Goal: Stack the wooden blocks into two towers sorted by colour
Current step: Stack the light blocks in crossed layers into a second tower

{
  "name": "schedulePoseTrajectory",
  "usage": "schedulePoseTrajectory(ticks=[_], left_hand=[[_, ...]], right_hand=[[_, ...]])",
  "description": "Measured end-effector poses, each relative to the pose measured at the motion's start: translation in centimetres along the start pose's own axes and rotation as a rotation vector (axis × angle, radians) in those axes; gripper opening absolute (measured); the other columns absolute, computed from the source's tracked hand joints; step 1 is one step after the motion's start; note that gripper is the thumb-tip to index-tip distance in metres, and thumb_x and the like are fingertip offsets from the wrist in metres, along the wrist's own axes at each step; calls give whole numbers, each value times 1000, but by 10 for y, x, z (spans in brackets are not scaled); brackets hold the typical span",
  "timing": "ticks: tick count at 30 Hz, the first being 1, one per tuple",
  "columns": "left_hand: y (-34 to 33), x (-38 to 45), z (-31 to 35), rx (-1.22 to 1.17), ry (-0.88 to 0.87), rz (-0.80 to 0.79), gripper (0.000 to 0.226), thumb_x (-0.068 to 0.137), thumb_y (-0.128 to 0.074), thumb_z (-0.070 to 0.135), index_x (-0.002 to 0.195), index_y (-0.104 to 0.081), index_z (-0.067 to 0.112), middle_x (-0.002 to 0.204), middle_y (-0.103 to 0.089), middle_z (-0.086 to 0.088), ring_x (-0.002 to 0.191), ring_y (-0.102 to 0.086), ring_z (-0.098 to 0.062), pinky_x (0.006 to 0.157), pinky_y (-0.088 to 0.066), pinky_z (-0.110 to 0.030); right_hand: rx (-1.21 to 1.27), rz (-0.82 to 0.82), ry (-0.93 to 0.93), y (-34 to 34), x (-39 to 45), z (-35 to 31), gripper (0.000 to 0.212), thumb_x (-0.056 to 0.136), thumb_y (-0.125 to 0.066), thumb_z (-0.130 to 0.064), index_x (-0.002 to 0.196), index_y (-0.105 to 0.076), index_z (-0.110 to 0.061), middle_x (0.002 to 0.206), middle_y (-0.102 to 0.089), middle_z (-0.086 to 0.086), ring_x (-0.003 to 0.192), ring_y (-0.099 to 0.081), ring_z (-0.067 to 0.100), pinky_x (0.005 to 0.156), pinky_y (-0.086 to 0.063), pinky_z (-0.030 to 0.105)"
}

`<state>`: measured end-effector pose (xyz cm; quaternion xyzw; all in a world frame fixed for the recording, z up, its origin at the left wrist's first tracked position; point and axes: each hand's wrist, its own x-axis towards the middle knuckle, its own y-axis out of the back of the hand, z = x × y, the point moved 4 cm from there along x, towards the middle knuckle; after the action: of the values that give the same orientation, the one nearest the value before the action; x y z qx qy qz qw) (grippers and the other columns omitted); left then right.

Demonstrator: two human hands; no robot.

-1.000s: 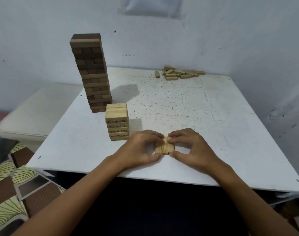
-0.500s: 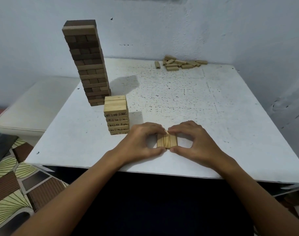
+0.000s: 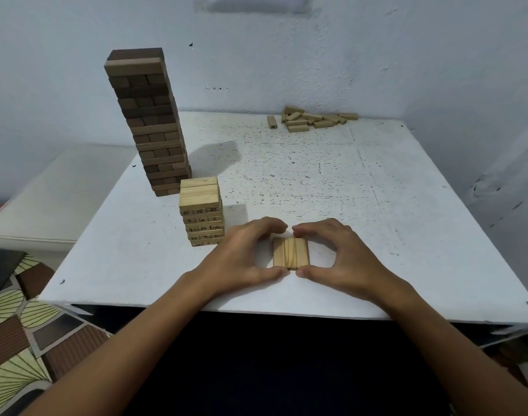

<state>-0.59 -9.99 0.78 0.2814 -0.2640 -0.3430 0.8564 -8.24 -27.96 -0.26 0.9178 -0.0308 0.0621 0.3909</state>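
Three light wooden blocks (image 3: 290,253) lie side by side on the white table (image 3: 376,211) near its front edge. My left hand (image 3: 241,256) and my right hand (image 3: 343,259) curl round them from both sides, fingertips at the far ends and thumbs at the near ends. A short tower of light blocks (image 3: 201,211) stands just left of my left hand. Behind it rises a tall tower of dark brown blocks (image 3: 150,121). A loose heap of light blocks (image 3: 312,120) lies at the table's far edge by the wall.
The table sits in a corner, with walls behind and to the right. A cream cushioned surface (image 3: 52,199) lies lower on the left. A patterned floor (image 3: 19,334) shows at the bottom left.
The three blocks have been squared up between my hands. My fingers have spread a little, so more of the blocks shows. The towers have not moved.
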Motion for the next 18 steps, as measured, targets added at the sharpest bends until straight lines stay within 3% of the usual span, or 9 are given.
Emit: schedulePoseTrajectory(ticks=[8,14,18], left_hand=[[-2,2,4,3,15,-27,60,70,-84,31,123,-59,17,122,-67,6,118,-58,-1,100,-47,-29],[0,6,11,-11,53,-39,61,66,-85,35,112,-46,41,115,-68,7,114,-60,-2,97,-49,-34],[7,7,20,-75,55,11,64,66,-89,24,115,-47,29,113,-68,3,113,-60,-2,102,-48,-26]], right_hand=[[-9,8,5,-1,0,-3,67,66,-76,-47,127,-50,-48,116,-59,-30,119,-43,-4,105,-33,31],[12,-5,0,0,0,-8,63,68,-81,-35,117,-48,-57,115,-59,-27,117,-48,-4,103,-36,28],[53,27,19,15,2,-18,63,64,-79,-32,120,-54,-49,115,-60,-23,117,-51,0,97,-42,27]])
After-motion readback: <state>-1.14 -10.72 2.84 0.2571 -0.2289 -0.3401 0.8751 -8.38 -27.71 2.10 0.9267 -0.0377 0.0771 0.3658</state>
